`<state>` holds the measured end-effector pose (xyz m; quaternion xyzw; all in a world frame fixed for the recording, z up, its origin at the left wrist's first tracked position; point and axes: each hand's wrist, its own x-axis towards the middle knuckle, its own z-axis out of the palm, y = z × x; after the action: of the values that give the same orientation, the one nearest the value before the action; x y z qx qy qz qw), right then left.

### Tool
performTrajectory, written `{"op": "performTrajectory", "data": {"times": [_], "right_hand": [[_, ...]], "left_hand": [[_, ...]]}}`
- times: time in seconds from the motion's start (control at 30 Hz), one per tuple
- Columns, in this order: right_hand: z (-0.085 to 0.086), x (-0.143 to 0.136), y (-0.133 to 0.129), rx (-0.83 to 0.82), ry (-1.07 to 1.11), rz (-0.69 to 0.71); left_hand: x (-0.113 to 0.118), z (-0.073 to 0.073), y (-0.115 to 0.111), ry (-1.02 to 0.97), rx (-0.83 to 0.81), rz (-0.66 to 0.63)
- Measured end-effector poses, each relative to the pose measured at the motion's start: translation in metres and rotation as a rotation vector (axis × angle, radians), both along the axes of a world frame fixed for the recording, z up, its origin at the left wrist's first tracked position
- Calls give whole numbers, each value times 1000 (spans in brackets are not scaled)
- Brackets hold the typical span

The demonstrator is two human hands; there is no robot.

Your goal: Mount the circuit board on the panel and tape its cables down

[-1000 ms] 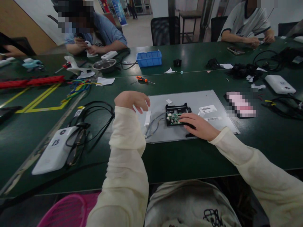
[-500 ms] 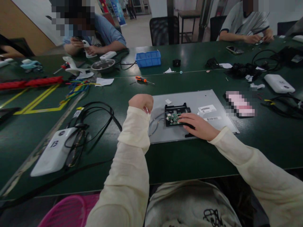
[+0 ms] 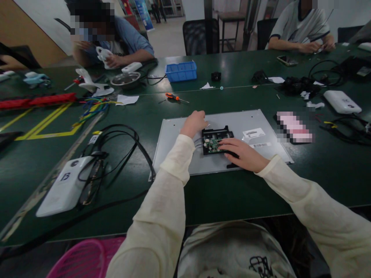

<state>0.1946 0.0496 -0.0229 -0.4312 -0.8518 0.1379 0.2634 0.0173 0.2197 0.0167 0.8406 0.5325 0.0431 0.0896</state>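
Note:
A flat grey metal panel lies on the dark green table. On its middle sits a black frame with a green circuit board in it. My right hand rests with fingers spread over the right part of the board and frame. My left hand is bent above the panel, just left of the frame's upper corner; its fingertips are closed near a small white piece, and what they hold is too small to name. Grey wires run left from the board under my left wrist. A white label is on the panel.
An orange screwdriver and a blue basket are beyond the panel. To the left are a white power bank and black cables; to the right, a pink phone and a white device. Two people sit across the table.
My left hand has moved right, from the panel's left part to beside the black frame, uncovering the panel's left side. My right hand has stayed put. The person at far left has raised one hand.

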Motion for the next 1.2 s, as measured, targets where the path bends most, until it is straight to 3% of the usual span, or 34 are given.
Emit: {"op": "performTrajectory", "data": {"times": [0.17,0.33,0.57,0.67,0.83,0.97,1.2], "right_hand": [[-1,0,0,26,9,17],[-1,0,0,15,3,12],[-2,0,0,17,4,8],[0,-1,-1,43,67,-38],[-1,1,2,119,270,-241],[-4,4,5,173,352,-355],[3,8,5,321,271,-376]], "left_hand": [[5,-18,3,-72,-13,58],[5,-20,8,-152,8,19],[3,4,6,-280,46,-16],[5,22,-2,-348,-95,-108],[20,45,-28,-393,-398,-382],[33,46,-44,-392,-498,-498],[39,41,-50,-367,-556,-563]]}}
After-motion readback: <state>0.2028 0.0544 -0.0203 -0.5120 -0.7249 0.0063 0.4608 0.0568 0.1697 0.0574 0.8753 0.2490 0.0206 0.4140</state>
